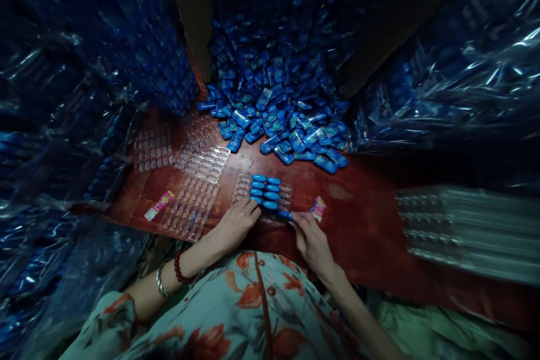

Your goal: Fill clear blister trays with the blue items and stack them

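Observation:
A clear plastic tray with moulded oval cavities lies in front of me, and several small blue containers sit in two columns across its middle. At the tray's near left side, my left hand has bent fingers pressed together on a blue container in the nearest row. My right hand pinches another small blue container at the tray's near right corner. Fingertips partly hide both held pieces. Beyond the tray spreads a heap of loose, labelled blue containers.
Clear trays overlap on the red-brown table at left. Pink wrappers lie left and right of my hands. Stacked clear trays stand at right. Plastic-wrapped blue stacks rise on both sides. Cardboard flaps flank the heap.

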`<state>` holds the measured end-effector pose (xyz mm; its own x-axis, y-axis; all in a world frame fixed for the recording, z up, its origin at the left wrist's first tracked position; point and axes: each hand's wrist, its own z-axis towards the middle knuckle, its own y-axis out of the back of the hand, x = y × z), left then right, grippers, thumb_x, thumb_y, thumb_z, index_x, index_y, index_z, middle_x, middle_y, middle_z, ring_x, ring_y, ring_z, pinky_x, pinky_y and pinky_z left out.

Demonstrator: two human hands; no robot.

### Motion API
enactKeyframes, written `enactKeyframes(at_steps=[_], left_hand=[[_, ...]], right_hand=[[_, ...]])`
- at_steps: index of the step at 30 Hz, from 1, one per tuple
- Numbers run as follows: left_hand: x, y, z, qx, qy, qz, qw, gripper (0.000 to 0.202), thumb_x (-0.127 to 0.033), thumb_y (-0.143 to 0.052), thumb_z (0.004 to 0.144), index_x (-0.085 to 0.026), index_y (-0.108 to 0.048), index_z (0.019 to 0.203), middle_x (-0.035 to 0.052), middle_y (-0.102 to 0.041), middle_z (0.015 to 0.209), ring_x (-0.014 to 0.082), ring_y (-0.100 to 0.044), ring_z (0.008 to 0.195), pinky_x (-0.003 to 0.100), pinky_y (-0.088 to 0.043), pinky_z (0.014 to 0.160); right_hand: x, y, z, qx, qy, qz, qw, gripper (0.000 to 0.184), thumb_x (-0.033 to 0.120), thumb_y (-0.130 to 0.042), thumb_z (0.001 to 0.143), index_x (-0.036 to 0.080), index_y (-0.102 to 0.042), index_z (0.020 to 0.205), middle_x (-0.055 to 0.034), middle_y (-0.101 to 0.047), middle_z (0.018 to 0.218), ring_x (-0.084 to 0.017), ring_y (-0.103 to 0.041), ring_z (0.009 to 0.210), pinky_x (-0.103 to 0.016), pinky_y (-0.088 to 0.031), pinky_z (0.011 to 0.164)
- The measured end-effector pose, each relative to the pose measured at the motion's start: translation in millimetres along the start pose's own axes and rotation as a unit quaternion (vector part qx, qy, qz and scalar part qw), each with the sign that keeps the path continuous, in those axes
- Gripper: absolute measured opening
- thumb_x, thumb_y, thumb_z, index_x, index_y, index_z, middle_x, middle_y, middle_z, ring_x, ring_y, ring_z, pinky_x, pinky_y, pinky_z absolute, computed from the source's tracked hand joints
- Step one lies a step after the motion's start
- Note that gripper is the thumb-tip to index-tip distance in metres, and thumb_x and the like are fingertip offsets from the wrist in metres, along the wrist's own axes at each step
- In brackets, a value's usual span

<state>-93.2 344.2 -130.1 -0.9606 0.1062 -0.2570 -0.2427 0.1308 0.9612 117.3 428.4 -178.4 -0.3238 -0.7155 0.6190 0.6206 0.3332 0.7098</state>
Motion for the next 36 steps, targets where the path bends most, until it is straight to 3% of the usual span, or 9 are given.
enactKeyframes(at_steps=[8,13,16,20,25,28,31,33,36], left_hand=[[0.3,-18.3,-12.7,-0.057,0.01,-0.011,0.998,0.022,-0.008,-0.042,0.088,-0.01,-0.054,0.106,0.0113,-0.056,0.103,0.0218,-0.049,0.096,0.036,-0.047,0.086],[-11.8,-8.8,1.9,0.01,0.016,0.005,1.0,0.017,-0.009,-0.043,0.088,-0.01,-0.058,0.096,0.0096,-0.058,0.093,0.0223,-0.051,0.089,0.035,-0.048,0.078],[-13.4,-11.7,9.0,0.007,0.003,0.012,1.0,0.018,-0.01,-0.042,0.088,-0.011,-0.059,0.095,0.0101,-0.059,0.093,0.0224,-0.052,0.089,0.034,-0.048,0.076],[-4.4,-31.6,1.2,-0.13,-0.007,-0.002,0.991,0.026,-0.012,-0.039,0.09,-0.013,-0.056,0.11,0.0116,-0.058,0.101,0.0214,-0.052,0.091,0.036,-0.049,0.077],[12.0,-39.1,-3.5,-0.293,-0.002,-0.137,0.946,0.04,-0.021,-0.046,0.091,-0.019,-0.043,0.131,0.0099,-0.054,0.107,0.0175,-0.054,0.096,0.031,-0.049,0.08],[29.0,-20.5,21.4,-0.331,0.065,-0.199,0.92,0.032,-0.027,-0.044,0.093,-0.019,-0.05,0.123,0.009,-0.055,0.107,0.0171,-0.055,0.099,0.032,-0.048,0.085],[53.3,-1.1,70.2,-0.307,0.152,-0.211,0.916,0.028,-0.029,-0.038,0.095,-0.015,-0.057,0.11,0.0096,-0.058,0.104,0.0185,-0.054,0.101,0.034,-0.044,0.091],[67.4,4.1,106.8,-0.237,0.203,-0.161,0.936,0.033,-0.035,-0.047,0.091,-0.01,-0.057,0.11,0.0148,-0.058,0.107,0.0251,-0.052,0.105,0.041,-0.041,0.094],[77.4,1.8,146.0,-0.156,0.237,-0.107,0.953,0.039,-0.036,-0.058,0.084,-0.005,-0.057,0.107,0.021,-0.057,0.108,0.0318,-0.051,0.107,0.047,-0.037,0.094]], right_hand=[[6.9,-5.3,8.3,0.032,0.113,-0.061,0.991,0.043,0.002,-0.037,0.085,0.017,-0.049,0.124,-0.011,-0.058,0.102,-0.018,-0.06,0.093,-0.027,-0.055,0.075],[30.0,2.9,37.5,0.188,0.107,-0.171,0.961,0.035,0.003,-0.037,0.085,0.016,-0.054,0.113,-0.0092,-0.058,0.092,-0.018,-0.059,0.081,-0.026,-0.051,0.062],[40.8,7.8,51.9,0.258,0.084,-0.217,0.938,0.035,0.002,-0.041,0.084,0.022,-0.056,0.11,-0.0073,-0.059,0.097,-0.018,-0.06,0.084,-0.025,-0.048,0.06],[38.3,4.6,54.6,0.243,0.061,-0.246,0.936,0.037,0.006,-0.043,0.086,0.024,-0.056,0.114,-0.0069,-0.061,0.098,-0.016,-0.061,0.077,-0.023,-0.044,0.055],[20.2,-1.4,37.1,0.112,0.094,-0.236,0.961,0.034,0.018,-0.045,0.091,0.025,-0.055,0.123,-0.0036,-0.063,0.079,-0.014,-0.059,0.066,-0.023,-0.042,0.056],[1.9,1.4,41.6,0.021,0.112,-0.19,0.975,0.03,0.026,-0.047,0.092,0.024,-0.059,0.119,-0.0005,-0.061,0.066,-0.012,-0.056,0.058,-0.022,-0.041,0.058],[-23.1,1.2,76.1,-0.051,0.017,-0.144,0.988,0.027,0.027,-0.042,0.093,0.022,-0.065,0.107,-0.004,-0.067,0.08,-0.013,-0.06,0.069,-0.024,-0.044,0.066],[-39.0,-5.0,109.7,-0.046,-0.093,-0.157,0.982,0.029,0.034,-0.042,0.093,0.02,-0.065,0.103,-0.0073,-0.066,0.093,-0.018,-0.062,0.08,-0.027,-0.045,0.068],[-54.1,-18.7,150.6,0.037,-0.151,-0.212,0.965,0.037,0.043,-0.048,0.088,0.016,-0.059,0.111,-0.0129,-0.06,0.103,-0.023,-0.06,0.084,-0.03,-0.046,0.064]])
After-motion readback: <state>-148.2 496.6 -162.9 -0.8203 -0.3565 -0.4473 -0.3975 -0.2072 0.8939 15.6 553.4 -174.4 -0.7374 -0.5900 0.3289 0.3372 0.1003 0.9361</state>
